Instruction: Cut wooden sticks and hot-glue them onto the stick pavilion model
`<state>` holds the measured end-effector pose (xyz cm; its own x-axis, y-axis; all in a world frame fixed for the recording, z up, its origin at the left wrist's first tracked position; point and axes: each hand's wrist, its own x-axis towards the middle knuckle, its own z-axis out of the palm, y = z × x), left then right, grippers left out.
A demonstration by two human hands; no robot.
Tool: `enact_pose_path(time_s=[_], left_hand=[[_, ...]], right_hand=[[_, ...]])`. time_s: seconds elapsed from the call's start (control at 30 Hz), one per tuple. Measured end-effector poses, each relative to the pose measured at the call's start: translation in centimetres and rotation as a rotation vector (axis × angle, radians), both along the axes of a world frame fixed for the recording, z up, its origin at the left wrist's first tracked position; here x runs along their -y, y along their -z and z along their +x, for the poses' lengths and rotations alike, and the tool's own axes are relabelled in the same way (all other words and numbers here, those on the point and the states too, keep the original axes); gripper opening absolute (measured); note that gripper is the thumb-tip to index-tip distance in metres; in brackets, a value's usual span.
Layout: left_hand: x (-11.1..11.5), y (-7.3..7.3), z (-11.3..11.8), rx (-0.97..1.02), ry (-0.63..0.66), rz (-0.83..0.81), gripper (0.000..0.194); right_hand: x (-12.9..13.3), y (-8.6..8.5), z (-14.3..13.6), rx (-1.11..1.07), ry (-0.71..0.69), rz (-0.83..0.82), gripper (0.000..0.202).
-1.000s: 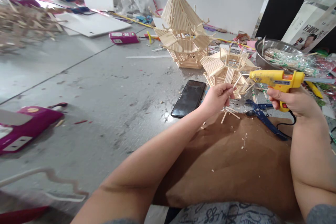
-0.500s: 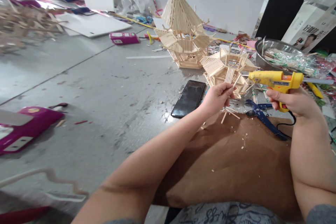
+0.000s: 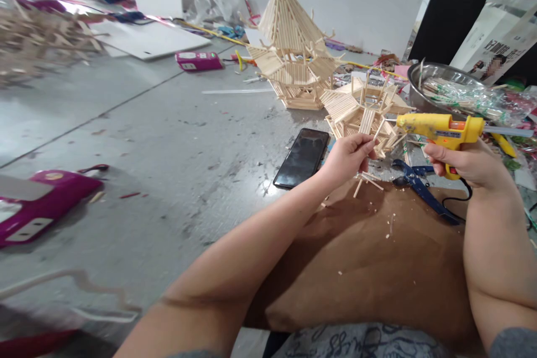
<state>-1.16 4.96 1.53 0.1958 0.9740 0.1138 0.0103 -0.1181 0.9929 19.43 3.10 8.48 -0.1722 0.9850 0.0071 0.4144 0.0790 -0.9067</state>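
Note:
My left hand [image 3: 353,152] pinches a short wooden stick [image 3: 379,128] just in front of a low, open-topped stick structure [image 3: 346,106]. From the right, my right hand [image 3: 470,162] grips a yellow glue gun [image 3: 438,125], its nozzle pointing left close to the top of the stick. Whether nozzle and stick touch is too small to tell. Behind the low structure stands a taller stick pagoda [image 3: 291,22] with a pointed roof. Blue pliers [image 3: 428,193] lie below the glue gun, and small cut sticks [image 3: 367,180] lie below my left hand.
A black phone [image 3: 302,158] lies left of my left hand. At the right is a metal bowl [image 3: 419,89] with wrapped sticks. Brown sheet [image 3: 369,274] spreads before me. Purple power strips [image 3: 46,201] and a white board [image 3: 151,39] are on the floor leftward.
My left hand has shifted very slightly to the right with the stick. The glue gun is almost unmoved.

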Motion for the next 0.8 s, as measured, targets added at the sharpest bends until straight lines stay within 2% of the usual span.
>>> enact_pose_path(time_s=[0.2,0.5,0.8], left_hand=[[0.2,0.1,0.5,0.184,0.031,-0.132,0.012],[0.3,0.6,1.1,0.441,0.009,-0.440,0.018],[-0.8,0.9,1.5,0.516,0.057,-0.468,0.014]], right_hand=[[0.1,-0.2,-0.3,0.015,-0.014,-0.017,0.028],[-0.7,0.8,0.5,-0.040,0.024,0.019,0.029],[-0.9,0.9,0.1,-0.050,0.010,0.043,0.029]])
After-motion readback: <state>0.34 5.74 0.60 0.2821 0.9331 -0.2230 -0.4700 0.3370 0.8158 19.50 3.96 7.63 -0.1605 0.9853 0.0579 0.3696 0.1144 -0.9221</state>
